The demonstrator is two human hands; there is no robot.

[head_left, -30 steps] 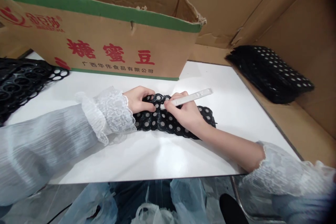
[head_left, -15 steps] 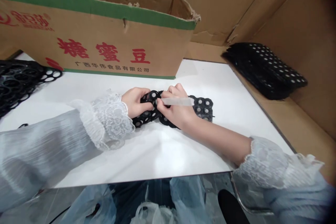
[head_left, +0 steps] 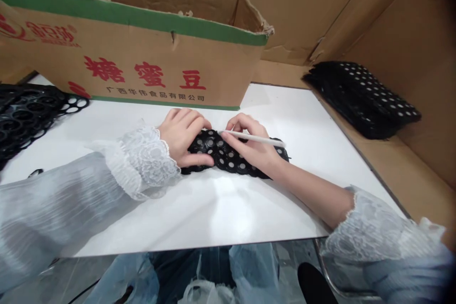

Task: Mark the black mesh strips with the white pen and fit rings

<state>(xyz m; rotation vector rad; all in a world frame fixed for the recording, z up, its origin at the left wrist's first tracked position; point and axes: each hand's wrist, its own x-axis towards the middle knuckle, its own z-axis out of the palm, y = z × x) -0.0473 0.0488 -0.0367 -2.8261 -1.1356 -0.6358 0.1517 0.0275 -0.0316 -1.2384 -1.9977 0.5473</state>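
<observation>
On the white table lies a black sheet (head_left: 228, 156) of joined rings with pale round dots in them. My left hand (head_left: 185, 137) grips its left end, fingers over the far side and thumb along the near side. Pinched between the thumb and fingers of my right hand (head_left: 251, 140) is a flat white stick (head_left: 265, 139). The stick's left tip meets the sheet's far edge near the middle, while its other end points right. My right hand rests over the right part of the sheet and hides some of it.
A large cardboard box (head_left: 171, 66) with red lettering stands behind my hands. Black ring sheets (head_left: 28, 114) are piled at the left. A stack of dotted black sheets (head_left: 363, 97) sits on cardboard at the right. Plastic bags (head_left: 210, 292) hang below the table's front edge.
My left hand has spread its thumb and fingers farther apart on the sheet. My right hand has shifted slightly right, and the stick has turned from its broad face to its thin edge.
</observation>
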